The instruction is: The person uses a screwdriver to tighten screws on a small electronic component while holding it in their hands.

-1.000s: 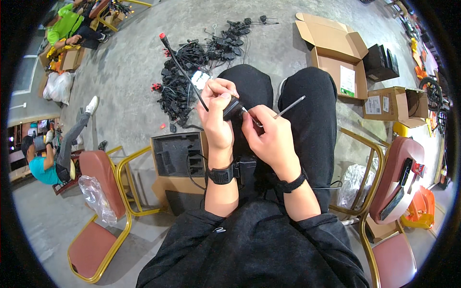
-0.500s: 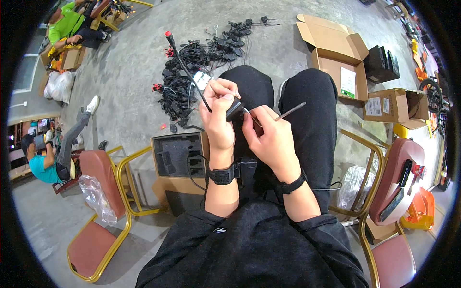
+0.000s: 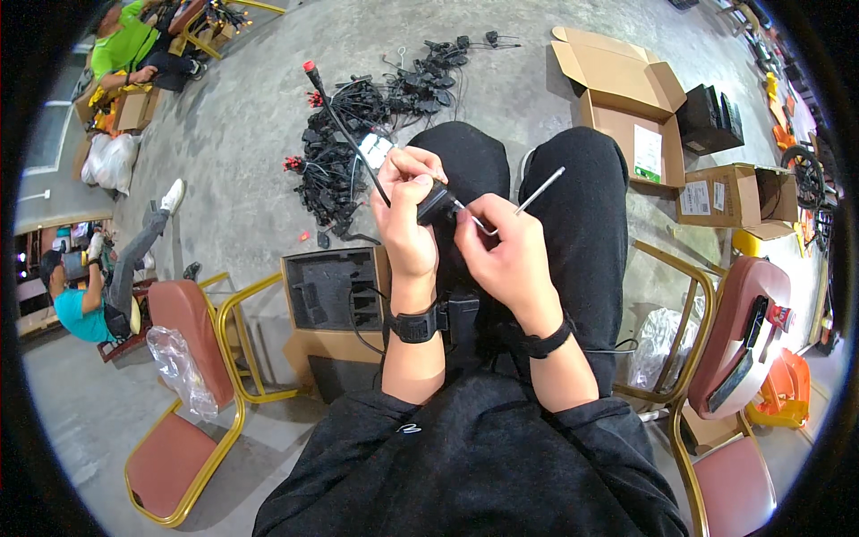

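Observation:
My left hand (image 3: 410, 215) is closed around a small black box-shaped device (image 3: 437, 205) above my lap. From that hand a black cable (image 3: 344, 128) with a red-capped end sticks up toward the far left. My right hand (image 3: 508, 251) pinches a bent silver hex key (image 3: 542, 189). The short end of the hex key meets the right side of the device, while its long arm points up and to the right. My fingers hide part of the device and the bend of the key. A white label-like piece (image 3: 376, 148) shows just beyond my left fingers.
A pile of black cables (image 3: 335, 179) lies on the floor ahead. A foam-lined box (image 3: 333, 286) sits left of my arms. Open cardboard boxes (image 3: 626, 80) stand ahead right. Chairs flank me, the left one (image 3: 192, 331) bearing clear plastic. Two people work at far left.
The long arm of the hex key has swung upward, now pointing more steeply away from me. My right hand has turned slightly with it; my left hand stays nearly still.

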Motion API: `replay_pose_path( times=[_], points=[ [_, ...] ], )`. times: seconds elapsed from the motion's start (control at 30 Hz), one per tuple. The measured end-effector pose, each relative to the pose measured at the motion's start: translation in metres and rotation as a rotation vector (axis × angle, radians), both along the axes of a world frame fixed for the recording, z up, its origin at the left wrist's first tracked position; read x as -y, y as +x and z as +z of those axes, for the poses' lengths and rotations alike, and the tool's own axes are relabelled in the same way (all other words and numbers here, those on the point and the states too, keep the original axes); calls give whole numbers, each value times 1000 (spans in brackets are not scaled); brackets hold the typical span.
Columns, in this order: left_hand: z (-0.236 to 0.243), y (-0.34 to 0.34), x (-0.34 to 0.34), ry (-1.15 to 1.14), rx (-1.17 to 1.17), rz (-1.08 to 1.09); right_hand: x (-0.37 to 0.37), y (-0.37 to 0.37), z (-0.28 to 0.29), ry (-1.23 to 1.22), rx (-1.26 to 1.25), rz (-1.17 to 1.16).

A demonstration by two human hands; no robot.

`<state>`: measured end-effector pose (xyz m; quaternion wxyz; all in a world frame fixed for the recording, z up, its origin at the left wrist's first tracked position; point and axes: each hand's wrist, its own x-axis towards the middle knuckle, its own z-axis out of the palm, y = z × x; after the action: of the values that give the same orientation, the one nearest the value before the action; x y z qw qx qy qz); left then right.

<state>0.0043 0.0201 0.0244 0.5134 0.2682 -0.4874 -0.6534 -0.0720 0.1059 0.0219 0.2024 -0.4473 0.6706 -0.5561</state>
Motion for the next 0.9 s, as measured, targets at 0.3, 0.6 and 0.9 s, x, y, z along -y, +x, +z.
replay_pose_path(
  times=[0.3,0.6,0.9],
  points=[
    [-2,-1,0,7,-69,-7,-2,1,-1,77,50,20],
    [-2,1,-1,-4,-73,-6,-3,-3,-2,84,365,81],
    [-2,2,0,-3,-20,9,-1,2,0,78,-202,21]
  ],
)
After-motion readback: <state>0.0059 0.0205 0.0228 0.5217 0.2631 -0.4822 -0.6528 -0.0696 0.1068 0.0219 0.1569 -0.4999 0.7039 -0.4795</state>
